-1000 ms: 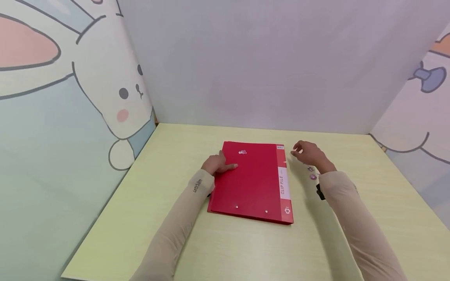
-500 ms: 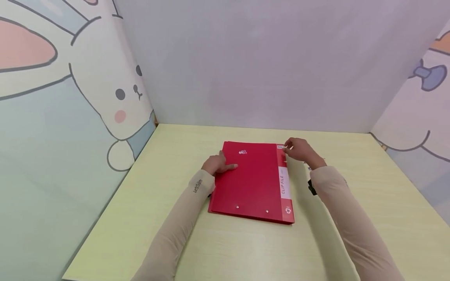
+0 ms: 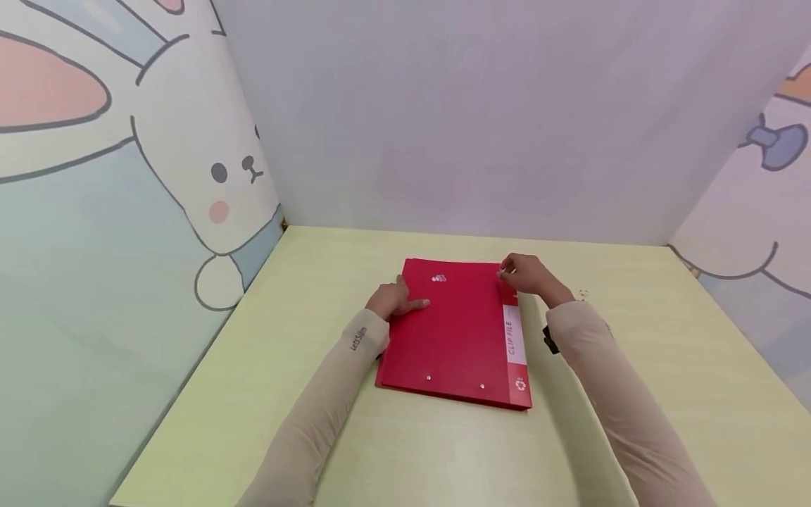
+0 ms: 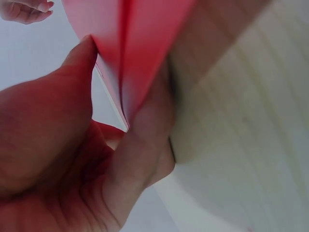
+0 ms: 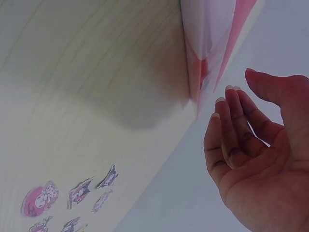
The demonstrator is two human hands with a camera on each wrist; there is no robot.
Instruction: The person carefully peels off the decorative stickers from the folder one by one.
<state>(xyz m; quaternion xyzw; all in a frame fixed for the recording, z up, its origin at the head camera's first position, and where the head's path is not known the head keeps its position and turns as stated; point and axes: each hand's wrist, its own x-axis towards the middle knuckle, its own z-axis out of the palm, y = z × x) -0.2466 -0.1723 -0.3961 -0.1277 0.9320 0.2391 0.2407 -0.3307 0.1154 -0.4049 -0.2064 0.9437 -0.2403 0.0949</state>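
A red clip file (image 3: 450,331) lies closed on the table, its spine with a white label (image 3: 514,329) along the right side. My left hand (image 3: 392,299) grips its left edge, thumb on the cover and fingers under the edge in the left wrist view. A small sticker or print (image 3: 438,278) shows near the cover's top. My right hand (image 3: 527,273) hovers at the file's upper right corner. In the right wrist view its fingers are loosely bent, thumb apart from them, and I see nothing between them. Loose cartoon stickers (image 5: 79,192) lie below that hand.
The pale wooden table (image 3: 304,282) meets a plain lilac wall (image 3: 469,120) at the back. Walls with rabbit cartoons stand at left and right. In the head view the right arm hides most of the stickers.
My right hand has moved left from beside the file to over its upper right corner. My left hand keeps its grip, and the file stays almost where it was.
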